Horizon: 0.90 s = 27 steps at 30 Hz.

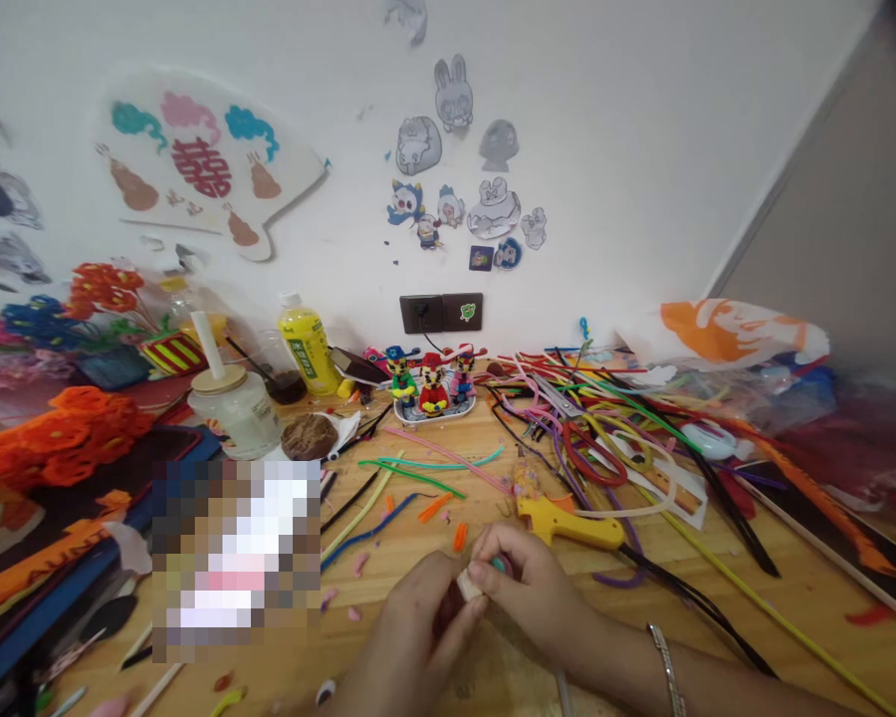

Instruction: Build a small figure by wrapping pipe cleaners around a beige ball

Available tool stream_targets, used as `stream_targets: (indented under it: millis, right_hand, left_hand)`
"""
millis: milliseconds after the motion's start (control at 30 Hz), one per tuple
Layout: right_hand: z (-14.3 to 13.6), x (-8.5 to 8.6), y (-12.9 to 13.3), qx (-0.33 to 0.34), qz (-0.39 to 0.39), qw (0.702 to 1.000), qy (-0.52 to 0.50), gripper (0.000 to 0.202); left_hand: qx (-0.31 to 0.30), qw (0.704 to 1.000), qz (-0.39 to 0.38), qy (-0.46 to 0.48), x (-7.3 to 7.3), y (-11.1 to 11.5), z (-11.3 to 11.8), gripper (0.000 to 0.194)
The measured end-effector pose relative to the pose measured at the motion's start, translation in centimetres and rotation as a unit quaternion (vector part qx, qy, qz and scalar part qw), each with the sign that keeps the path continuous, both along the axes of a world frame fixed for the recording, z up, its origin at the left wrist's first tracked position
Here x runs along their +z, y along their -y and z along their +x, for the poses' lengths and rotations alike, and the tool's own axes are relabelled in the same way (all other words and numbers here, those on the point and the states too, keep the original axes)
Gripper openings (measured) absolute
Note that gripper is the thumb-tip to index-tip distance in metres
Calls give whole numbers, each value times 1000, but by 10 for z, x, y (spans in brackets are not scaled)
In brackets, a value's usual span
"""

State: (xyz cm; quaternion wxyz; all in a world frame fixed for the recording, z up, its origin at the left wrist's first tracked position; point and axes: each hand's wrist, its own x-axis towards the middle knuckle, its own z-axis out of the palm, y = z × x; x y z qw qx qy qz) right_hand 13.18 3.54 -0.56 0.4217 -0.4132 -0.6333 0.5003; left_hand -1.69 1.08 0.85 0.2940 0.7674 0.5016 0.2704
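Note:
Both hands meet above the wooden table [388, 588], low in the middle of the head view. My left hand [418, 612] pinches a small whitish piece [469, 585] between thumb and fingers. From the right, my right hand [519, 578] closes on the same piece, its thumb on top. A bit of teal and pink [502, 565] shows within its curled fingers; what it belongs to is partly hidden. Just beyond the right hand lies a yellow glue gun [578, 528]. A small orange piece [460, 538] lies behind the fingertips.
Three small figures stand on a white tray [434, 416] by the wall. Colourful pipe cleaners [567, 428] and red-handled scissors [593, 453] pile up at right. A yellow bottle [310, 344], a glass jar [235, 413] and orange fuzzy flowers [67, 428] stand at left.

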Motion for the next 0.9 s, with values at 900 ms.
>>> stream_targets:
  millis: [900]
  right_hand:
    - [-4, 6, 3, -22, 13, 996, 86, 13]
  left_hand:
    - [39, 996, 45, 70, -10, -10, -5, 8]
